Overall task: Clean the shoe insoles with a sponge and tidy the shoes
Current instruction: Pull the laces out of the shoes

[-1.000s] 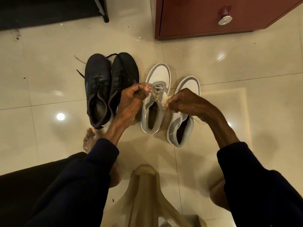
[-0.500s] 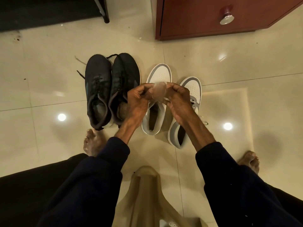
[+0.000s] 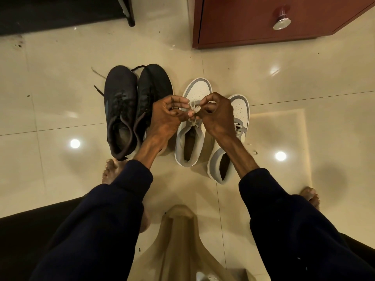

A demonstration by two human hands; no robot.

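Laces (image 3: pixel 193 108) now make a small loop between the hands; a second ago the hands were pulled wide apart. Left hand (image 3: pixel 165 116) and right hand (image 3: pixel 218 115) each pinch them with curled fingers, above the white sneaker (image 3: pixel 189 142). Its toe points far, its heel near. The right hand hides part of the second white sneaker (image 3: pixel 242 110). Black shoes (image 3: pixel 121 110) sit to the left.

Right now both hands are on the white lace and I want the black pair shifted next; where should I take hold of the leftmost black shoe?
By its heel collar, from above at the near end. The leftmost black shoe stands upright, heel toward you, its mouth open upward, so fingers can hook inside. Its right side sits tight against the other black shoe.
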